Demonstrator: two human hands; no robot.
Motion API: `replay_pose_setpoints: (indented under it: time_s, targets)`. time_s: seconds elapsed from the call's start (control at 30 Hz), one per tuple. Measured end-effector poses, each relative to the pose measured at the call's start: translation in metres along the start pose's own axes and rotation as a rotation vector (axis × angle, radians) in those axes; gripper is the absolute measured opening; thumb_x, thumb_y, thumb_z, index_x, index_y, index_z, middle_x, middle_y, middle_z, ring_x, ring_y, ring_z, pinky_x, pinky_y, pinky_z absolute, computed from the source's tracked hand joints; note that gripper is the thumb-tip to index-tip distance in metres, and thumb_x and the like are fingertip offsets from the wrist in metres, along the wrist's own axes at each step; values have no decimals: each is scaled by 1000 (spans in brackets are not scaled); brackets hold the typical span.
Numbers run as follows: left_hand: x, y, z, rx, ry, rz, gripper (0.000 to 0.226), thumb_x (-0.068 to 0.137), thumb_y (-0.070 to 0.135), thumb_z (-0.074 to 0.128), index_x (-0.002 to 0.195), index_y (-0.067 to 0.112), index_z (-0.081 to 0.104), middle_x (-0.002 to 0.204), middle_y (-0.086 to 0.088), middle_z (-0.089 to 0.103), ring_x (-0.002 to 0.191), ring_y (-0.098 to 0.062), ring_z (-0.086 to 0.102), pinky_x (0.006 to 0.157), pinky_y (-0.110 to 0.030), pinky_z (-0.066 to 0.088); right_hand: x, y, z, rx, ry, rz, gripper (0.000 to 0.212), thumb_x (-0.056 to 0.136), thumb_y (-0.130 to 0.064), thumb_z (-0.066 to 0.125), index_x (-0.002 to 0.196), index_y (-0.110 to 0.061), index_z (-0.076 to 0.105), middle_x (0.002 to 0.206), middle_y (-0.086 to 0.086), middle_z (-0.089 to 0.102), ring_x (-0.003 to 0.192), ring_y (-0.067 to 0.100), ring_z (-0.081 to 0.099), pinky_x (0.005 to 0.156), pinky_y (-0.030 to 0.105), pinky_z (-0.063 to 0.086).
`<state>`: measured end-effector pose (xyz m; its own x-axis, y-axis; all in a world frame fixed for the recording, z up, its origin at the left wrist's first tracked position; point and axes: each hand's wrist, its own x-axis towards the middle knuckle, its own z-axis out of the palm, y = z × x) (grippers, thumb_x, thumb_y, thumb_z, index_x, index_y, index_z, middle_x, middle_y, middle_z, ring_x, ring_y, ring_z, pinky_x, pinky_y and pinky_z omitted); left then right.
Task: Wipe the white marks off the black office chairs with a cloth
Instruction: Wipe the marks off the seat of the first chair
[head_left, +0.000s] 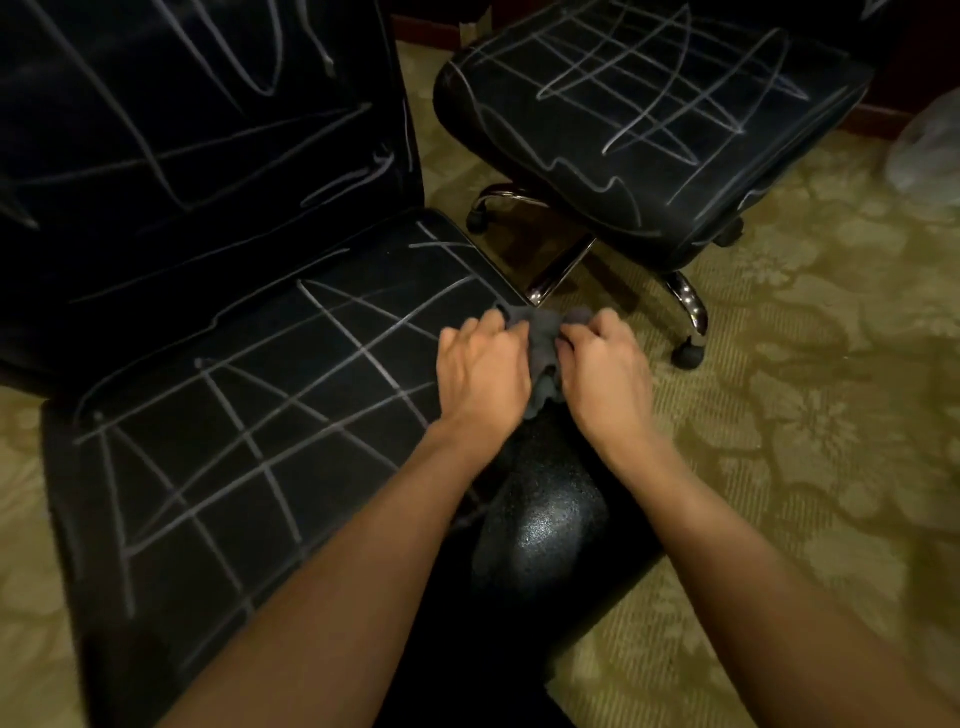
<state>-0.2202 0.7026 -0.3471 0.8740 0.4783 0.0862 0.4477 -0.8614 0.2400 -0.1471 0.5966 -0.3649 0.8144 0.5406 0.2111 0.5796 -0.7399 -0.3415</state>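
A grey cloth (543, 353) is bunched between my two hands at the right edge of the near black chair's seat (249, 441). My left hand (480, 374) grips the cloth's left side with curled fingers. My right hand (605, 369) grips its right side. White chalk lines in a grid cover the near seat and its backrest (197, 130). A second black chair (660, 119) stands at the back right, its seat also scribbled with white lines.
Patterned olive carpet (805, 415) lies all round. The second chair's chrome base and castors (685, 312) stand just beyond my hands. A shiny black armrest (545, 519) sits under my wrists. A pale plastic bag (930, 145) lies at the far right.
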Motion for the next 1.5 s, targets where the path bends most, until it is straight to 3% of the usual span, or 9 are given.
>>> replay_pose_setpoints:
  time_s: [0.1, 0.23, 0.47, 0.67, 0.87, 1.03, 1.13, 1.27, 1.5]
  targets:
    - [3, 2, -2, 5, -3, 2, 32, 103, 21, 43, 123, 20, 67, 110, -7, 62, 102, -26, 57, 92, -40, 39, 1, -1, -1, -14, -20, -1, 21, 97, -20, 56, 105, -6, 69, 103, 12, 53, 98, 32, 54, 74, 39, 45]
    - [-52, -3, -2, -37, 83, 42, 28, 93, 21, 49, 103, 18, 75, 83, -3, 61, 78, -26, 59, 72, -38, 40, -51, 4, -16, 51, 15, -81, 16, 90, -15, 67, 101, -5, 71, 94, 10, 56, 86, 31, 58, 67, 38, 51]
    - [-125, -14, -6, 5, 53, 93, 34, 87, 24, 52, 111, 18, 76, 83, -1, 61, 74, -23, 58, 68, -36, 41, -114, -1, -24, 83, -40, -102, 20, 90, -19, 62, 103, -6, 71, 86, 6, 54, 76, 28, 58, 60, 40, 54]
    - [-57, -12, -4, -11, 130, 55, 35, 90, 23, 43, 102, 18, 76, 82, -4, 60, 76, -27, 59, 70, -38, 44, -47, 0, -17, 45, -23, -193, 16, 88, -12, 69, 103, -4, 71, 93, 12, 55, 83, 34, 57, 66, 39, 52]
    - [12, -6, -6, 46, -16, -46, 31, 103, 24, 45, 126, 23, 65, 116, -3, 60, 108, -23, 56, 96, -38, 37, 19, -8, 3, 0, -60, -88, 25, 100, -20, 51, 116, -9, 67, 114, 10, 53, 103, 29, 52, 82, 39, 46]
    - [-40, -14, -7, -40, 83, -4, 23, 93, 17, 56, 105, 17, 75, 85, -5, 63, 80, -28, 60, 76, -40, 42, -31, -3, -13, 57, -46, -155, 16, 92, -15, 65, 105, -5, 71, 100, 11, 56, 89, 30, 56, 71, 33, 45]
    - [-90, -15, -11, -6, 46, 40, 30, 89, 22, 51, 108, 20, 75, 84, -1, 62, 77, -24, 58, 72, -37, 43, -75, 0, -20, 71, -65, -188, 17, 85, -11, 73, 102, -6, 72, 92, 9, 56, 79, 28, 57, 64, 34, 49]
    - [-132, -20, -19, -10, -23, 35, 39, 87, 29, 47, 114, 21, 75, 85, 0, 61, 75, -23, 58, 69, -36, 40, -113, -4, -27, 107, -99, -207, 22, 91, -21, 59, 104, -8, 72, 89, 7, 56, 81, 28, 58, 64, 38, 55]
    - [-22, -20, -12, 37, 16, -36, 31, 96, 19, 47, 116, 17, 71, 101, -8, 64, 95, -29, 59, 85, -41, 39, -4, -10, -6, 39, -61, -231, 20, 93, -16, 63, 108, -5, 70, 103, 13, 55, 92, 33, 56, 74, 40, 49]
